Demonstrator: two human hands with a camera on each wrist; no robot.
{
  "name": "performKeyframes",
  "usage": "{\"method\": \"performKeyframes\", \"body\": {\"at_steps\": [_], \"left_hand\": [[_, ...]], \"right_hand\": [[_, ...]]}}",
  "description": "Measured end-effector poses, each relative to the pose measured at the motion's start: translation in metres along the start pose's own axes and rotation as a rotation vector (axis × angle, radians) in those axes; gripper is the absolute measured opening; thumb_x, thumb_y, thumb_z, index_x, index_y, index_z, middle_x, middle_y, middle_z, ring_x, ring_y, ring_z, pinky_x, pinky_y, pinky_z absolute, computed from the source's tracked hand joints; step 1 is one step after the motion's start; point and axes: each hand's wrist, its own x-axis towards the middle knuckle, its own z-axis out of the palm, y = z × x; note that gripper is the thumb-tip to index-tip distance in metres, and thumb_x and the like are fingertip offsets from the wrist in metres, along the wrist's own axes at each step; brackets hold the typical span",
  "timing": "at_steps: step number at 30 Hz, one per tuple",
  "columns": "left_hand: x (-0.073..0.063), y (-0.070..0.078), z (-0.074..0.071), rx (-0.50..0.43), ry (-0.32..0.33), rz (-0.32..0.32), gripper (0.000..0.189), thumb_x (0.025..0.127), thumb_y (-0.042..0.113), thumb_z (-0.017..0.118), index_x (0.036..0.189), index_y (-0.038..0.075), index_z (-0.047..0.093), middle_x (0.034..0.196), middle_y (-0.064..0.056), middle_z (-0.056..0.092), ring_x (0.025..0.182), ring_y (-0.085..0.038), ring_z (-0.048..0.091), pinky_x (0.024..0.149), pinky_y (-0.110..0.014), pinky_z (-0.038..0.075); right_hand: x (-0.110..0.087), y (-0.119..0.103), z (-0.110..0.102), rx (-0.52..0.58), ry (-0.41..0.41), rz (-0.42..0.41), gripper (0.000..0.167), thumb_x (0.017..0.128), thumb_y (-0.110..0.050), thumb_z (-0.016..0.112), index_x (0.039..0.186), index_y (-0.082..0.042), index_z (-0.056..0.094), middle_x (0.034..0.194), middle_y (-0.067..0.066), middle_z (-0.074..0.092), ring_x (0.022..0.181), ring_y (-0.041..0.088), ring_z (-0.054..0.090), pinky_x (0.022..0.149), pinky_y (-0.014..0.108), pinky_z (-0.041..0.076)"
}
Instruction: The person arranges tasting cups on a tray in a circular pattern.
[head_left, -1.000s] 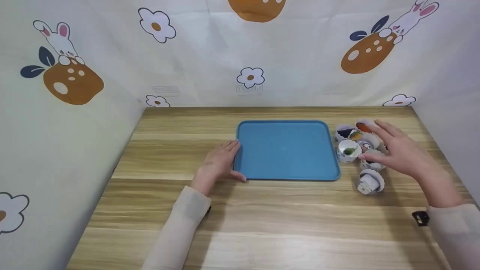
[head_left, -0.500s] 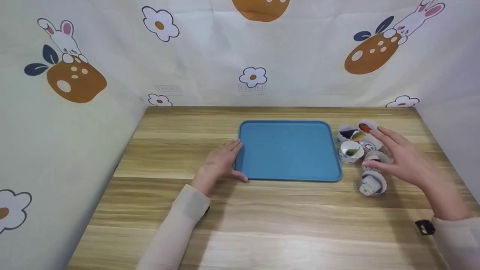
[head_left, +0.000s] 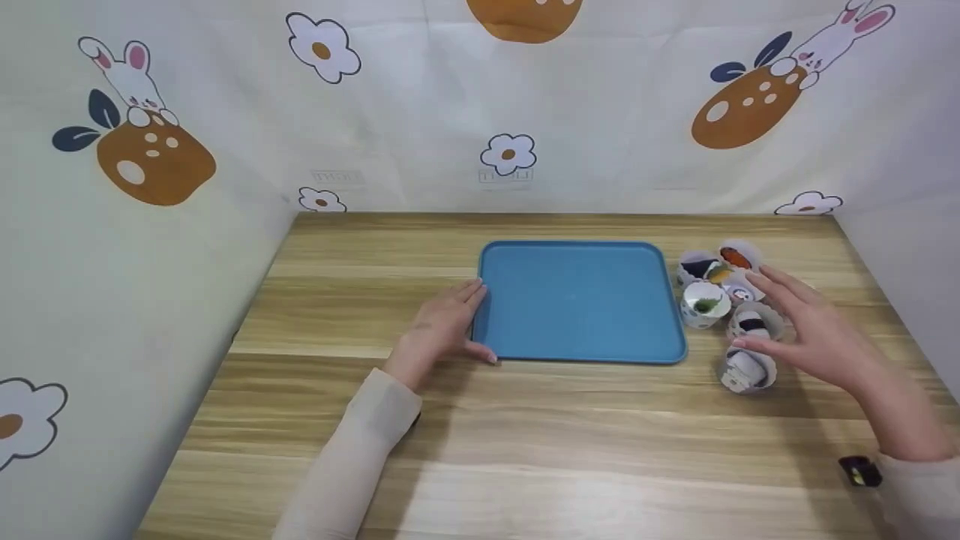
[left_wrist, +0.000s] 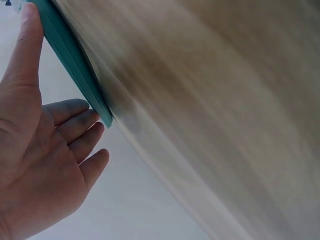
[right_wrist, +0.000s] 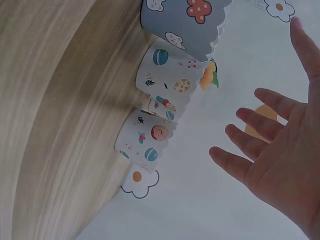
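Note:
A blue rectangular tray (head_left: 577, 307) lies on the wooden table. My left hand (head_left: 442, 324) rests at its left side, fingertips against the left rim and thumb by the front left corner; the fingers look nearly straight in the left wrist view. My right hand (head_left: 817, 337) hovers with spread fingers over the right side of a cluster of scalloped paper cups, holding nothing. The nearest cup (head_left: 748, 371) contains a whitish piece. Behind it, another cup (head_left: 754, 322) has a white piece with a black band. A patterned cup (head_left: 705, 305) with something green stands beside the tray.
At the back of the cluster stand a cup with an orange-red piece (head_left: 736, 257) and one with a dark piece (head_left: 697, 267). Patterned cloth (head_left: 420, 97) hangs behind the table and along both sides.
My right hand has drawn back toward the table's front, uncovering more of the cups. The left hand stays at the tray's edge. The head view has shifted slightly.

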Motion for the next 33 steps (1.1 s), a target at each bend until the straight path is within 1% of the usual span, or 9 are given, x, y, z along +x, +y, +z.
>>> {"method": "performKeyframes", "body": {"at_steps": [6,14,20,25,27,28,30,31,33], "left_hand": [[0.001,0.0,0.0,-0.002,0.002,0.0,0.123,0.069,0.068,0.078,0.159,0.005,0.023,0.167,-0.01,0.02,0.156,-0.023,0.019,0.126,-0.042,0.022],[0.0,0.001,0.0,-0.012,-0.007,-0.011,0.122,0.069,0.068,0.077,0.159,0.006,0.022,0.168,-0.009,0.019,0.156,-0.023,0.018,0.127,-0.041,0.02],[0.0,0.001,-0.001,-0.001,-0.017,-0.017,0.123,0.07,0.069,0.076,0.159,0.006,0.021,0.168,-0.009,0.017,0.156,-0.023,0.017,0.127,-0.041,0.021],[0.0,0.001,-0.002,0.001,-0.02,-0.016,0.123,0.069,0.069,0.077,0.159,0.006,0.021,0.168,-0.009,0.018,0.156,-0.024,0.018,0.126,-0.042,0.021],[0.001,0.002,-0.003,0.016,-0.024,-0.012,0.123,0.069,0.069,0.077,0.159,0.005,0.022,0.168,-0.01,0.019,0.156,-0.024,0.018,0.127,-0.04,0.02],[0.001,0.002,-0.004,0.026,-0.025,-0.009,0.123,0.069,0.07,0.076,0.158,0.004,0.022,0.167,-0.01,0.019,0.156,-0.024,0.019,0.127,-0.039,0.02],[0.001,0.002,-0.004,0.044,-0.025,-0.003,0.124,0.069,0.07,0.077,0.158,0.003,0.023,0.167,-0.011,0.021,0.156,-0.025,0.019,0.127,-0.038,0.019],[0.002,0.002,-0.004,0.052,-0.026,0.0,0.124,0.069,0.07,0.076,0.158,0.003,0.023,0.167,-0.012,0.021,0.156,-0.025,0.019,0.127,-0.037,0.019],[0.002,0.002,-0.004,0.054,-0.029,-0.003,0.124,0.068,0.071,0.076,0.158,0.003,0.023,0.167,-0.011,0.021,0.156,-0.025,0.019,0.127,-0.037,0.019]], "right_hand": [[-0.006,0.002,0.003,0.007,0.029,-0.034,0.093,0.083,-0.046,0.078,0.157,-0.018,0.031,0.161,0.023,0.029,0.136,0.057,0.035,0.094,0.08,0.033],[-0.015,0.002,0.006,0.008,0.034,-0.035,0.092,0.082,-0.047,0.079,0.156,-0.016,0.033,0.16,0.02,0.031,0.133,0.058,0.039,0.091,0.08,0.036],[-0.023,0.005,0.009,0.123,0.055,-0.032,0.091,0.08,-0.038,0.083,0.156,-0.02,0.034,0.161,0.02,0.032,0.139,0.058,0.032,0.094,0.081,0.03],[-0.03,0.008,0.012,0.225,0.077,-0.027,0.091,0.079,-0.029,0.085,0.156,-0.023,0.035,0.159,0.024,0.032,0.137,0.062,0.03,0.097,0.082,0.025],[-0.032,0.009,0.013,0.243,0.093,-0.033,0.091,0.079,-0.026,0.085,0.155,-0.024,0.036,0.159,0.025,0.033,0.142,0.056,0.029,0.098,0.082,0.026],[-0.033,0.009,0.013,0.249,0.101,-0.036,0.09,0.079,-0.025,0.085,0.155,-0.024,0.036,0.16,0.022,0.033,0.147,0.044,0.029,0.107,0.075,0.027],[-0.036,0.011,0.014,0.271,0.123,-0.054,0.089,0.079,-0.021,0.085,0.154,-0.025,0.038,0.161,0.008,0.036,0.149,0.015,0.029,0.121,0.049,0.031],[-0.036,0.012,0.015,0.281,0.134,-0.071,0.088,0.079,-0.018,0.085,0.153,-0.023,0.04,0.16,0.0,0.037,0.145,0.001,0.029,0.122,0.033,0.032],[-0.038,0.014,0.016,0.311,0.15,-0.104,0.085,0.078,-0.012,0.085,0.152,-0.019,0.043,0.156,-0.015,0.039,0.134,-0.018,0.028,0.111,0.005,0.028]]}}
